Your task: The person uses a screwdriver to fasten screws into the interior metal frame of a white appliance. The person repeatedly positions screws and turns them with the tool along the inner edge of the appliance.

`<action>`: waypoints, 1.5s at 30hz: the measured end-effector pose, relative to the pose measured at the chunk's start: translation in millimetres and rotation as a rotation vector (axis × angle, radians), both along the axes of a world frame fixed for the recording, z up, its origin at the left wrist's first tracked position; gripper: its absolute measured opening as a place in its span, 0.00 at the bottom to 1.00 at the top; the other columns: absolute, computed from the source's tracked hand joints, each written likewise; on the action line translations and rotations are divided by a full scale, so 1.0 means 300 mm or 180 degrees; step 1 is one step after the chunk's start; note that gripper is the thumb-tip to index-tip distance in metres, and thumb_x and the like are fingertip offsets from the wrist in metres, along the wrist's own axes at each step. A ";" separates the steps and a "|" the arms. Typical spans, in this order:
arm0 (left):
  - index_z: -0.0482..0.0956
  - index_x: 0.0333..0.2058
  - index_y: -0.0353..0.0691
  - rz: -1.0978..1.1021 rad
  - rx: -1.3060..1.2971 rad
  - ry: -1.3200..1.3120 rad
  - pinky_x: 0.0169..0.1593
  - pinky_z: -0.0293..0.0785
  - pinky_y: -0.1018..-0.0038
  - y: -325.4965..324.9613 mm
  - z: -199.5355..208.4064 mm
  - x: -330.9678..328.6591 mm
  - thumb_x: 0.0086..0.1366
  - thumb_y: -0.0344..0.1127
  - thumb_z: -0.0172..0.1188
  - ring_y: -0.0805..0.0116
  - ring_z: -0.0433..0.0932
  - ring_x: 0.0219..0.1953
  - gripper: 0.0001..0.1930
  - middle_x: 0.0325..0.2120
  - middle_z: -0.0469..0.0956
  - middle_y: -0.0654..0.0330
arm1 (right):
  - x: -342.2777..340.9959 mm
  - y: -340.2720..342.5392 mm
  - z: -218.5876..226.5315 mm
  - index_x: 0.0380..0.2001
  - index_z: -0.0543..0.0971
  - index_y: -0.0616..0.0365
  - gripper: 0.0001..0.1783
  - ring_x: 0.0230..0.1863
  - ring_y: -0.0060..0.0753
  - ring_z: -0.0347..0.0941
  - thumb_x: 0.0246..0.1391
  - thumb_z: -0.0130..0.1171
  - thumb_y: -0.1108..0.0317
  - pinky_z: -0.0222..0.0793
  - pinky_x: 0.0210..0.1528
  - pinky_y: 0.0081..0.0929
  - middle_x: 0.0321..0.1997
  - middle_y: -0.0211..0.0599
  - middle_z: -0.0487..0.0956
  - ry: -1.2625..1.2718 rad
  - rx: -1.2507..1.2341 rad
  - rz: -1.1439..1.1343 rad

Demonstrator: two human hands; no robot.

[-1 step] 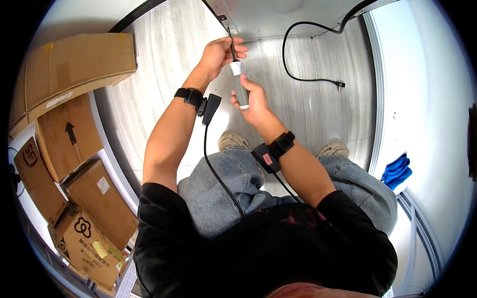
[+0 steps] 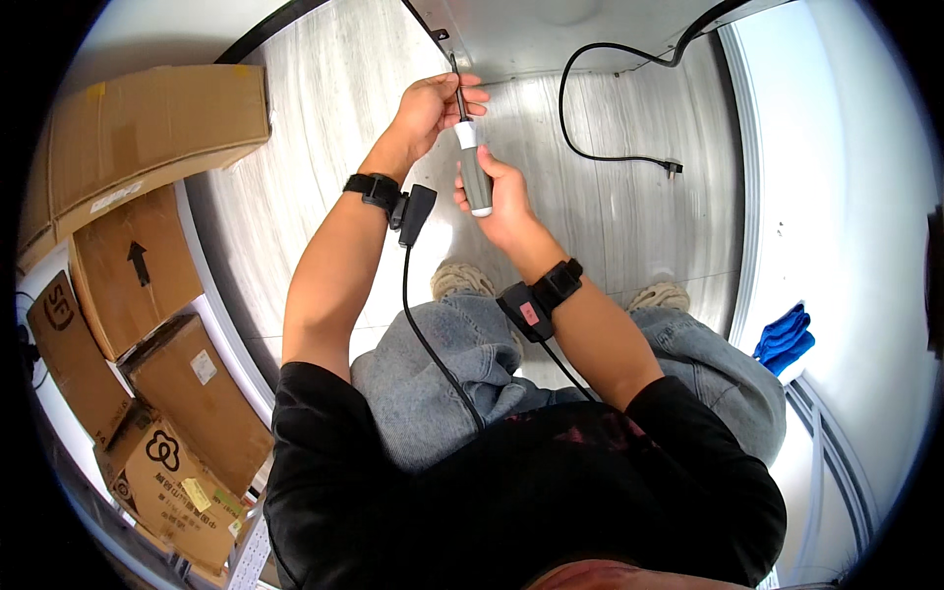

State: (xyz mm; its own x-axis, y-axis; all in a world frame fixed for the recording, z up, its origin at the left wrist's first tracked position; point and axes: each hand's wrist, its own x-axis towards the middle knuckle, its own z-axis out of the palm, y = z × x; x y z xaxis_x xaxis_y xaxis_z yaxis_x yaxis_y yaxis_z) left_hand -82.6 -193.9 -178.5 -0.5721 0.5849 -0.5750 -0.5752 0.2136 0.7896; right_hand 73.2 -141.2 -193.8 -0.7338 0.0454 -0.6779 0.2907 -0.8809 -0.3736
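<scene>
A screwdriver with a grey and white handle [image 2: 477, 185] points away from me, its dark shaft reaching the lower edge of a grey metal panel [image 2: 551, 39]. Around the handle, my right hand [image 2: 505, 204] is closed, thumb lying along its side. My left hand [image 2: 425, 114] steadies the shaft between thumb and fingers, with the other fingertips stretched out beyond it. The tip meets the panel near its corner, beside a small dark mark [image 2: 441, 34]; whatever it bears on there is too small to make out.
Cardboard boxes [image 2: 147, 138] are stacked at the left. A black power cord [image 2: 562, 108] with a plug curves over the pale floor [image 2: 629, 226] at the right. A blue cloth [image 2: 785, 339] hangs by the right wall. Cabled devices [image 2: 418, 214] are strapped to both wrists.
The screwdriver handle has turned slightly, and the fingers of my right hand have shifted a little around it. My left hand stays in place at the shaft.
</scene>
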 end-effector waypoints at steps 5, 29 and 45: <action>0.75 0.39 0.35 0.0250 -0.0493 0.0210 0.30 0.69 0.80 0.011 0.008 0.004 0.67 0.37 0.45 0.73 0.78 0.30 0.13 0.32 0.80 0.57 | -0.018 -0.003 0.050 0.35 0.70 0.60 0.21 0.23 0.28 0.69 0.58 0.48 0.50 0.63 0.21 0.26 0.25 0.34 0.73 -0.0360 0.0524 0.0233; 0.75 0.39 0.38 0.0044 0.0092 -0.0181 0.31 0.66 0.82 -0.002 0.019 0.015 0.68 0.37 0.43 0.78 0.74 0.30 0.13 0.34 0.80 0.58 | 0.017 0.036 -0.044 0.34 0.71 0.58 0.24 0.22 0.27 0.66 0.60 0.40 0.46 0.59 0.21 0.22 0.23 0.34 0.71 0.0301 -0.1562 0.0158; 0.75 0.38 0.37 0.0166 -0.0010 -0.0104 0.31 0.65 0.82 -0.006 0.013 0.005 0.66 0.36 0.46 0.80 0.71 0.28 0.11 0.31 0.81 0.60 | 0.029 0.031 -0.039 0.33 0.71 0.59 0.22 0.24 0.27 0.65 0.59 0.42 0.49 0.60 0.25 0.23 0.27 0.33 0.71 0.0507 -0.1719 0.0129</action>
State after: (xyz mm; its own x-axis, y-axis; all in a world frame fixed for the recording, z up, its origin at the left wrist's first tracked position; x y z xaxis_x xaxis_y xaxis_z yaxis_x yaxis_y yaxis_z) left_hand -81.1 -195.8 -174.5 -0.5827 0.5529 -0.5956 -0.6111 0.1850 0.7696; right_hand 81.9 -131.9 -205.5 -0.8229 -0.3077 -0.4778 0.3052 -0.9485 0.0851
